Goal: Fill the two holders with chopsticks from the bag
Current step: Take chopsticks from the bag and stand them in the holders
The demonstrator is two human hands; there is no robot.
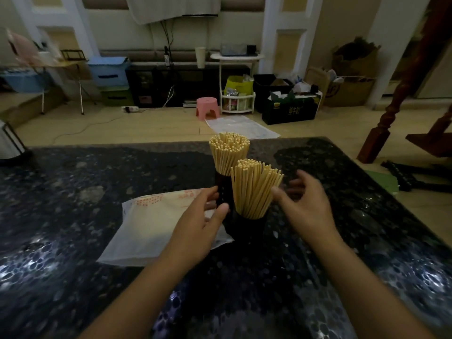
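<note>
both holders stand upright on the dark tabletop (97,182), near holder (249,227) just in front of far holder (223,189), each packed with chopsticks: near bundle (254,189), far bundle (228,155). the bag (156,223) lies flat to their left and looks emptied. judgement: filling is at or near its end; the step in hand is steadying or tidying. left hand (198,223) has a loose, relaxed grip, thumb touching the near holder's side, gripping nothing. right hand (308,204) is spread wide beside the near bundle, apparently clear of it. next move calls for checking the bag and evening the fanned sticks.
</note>
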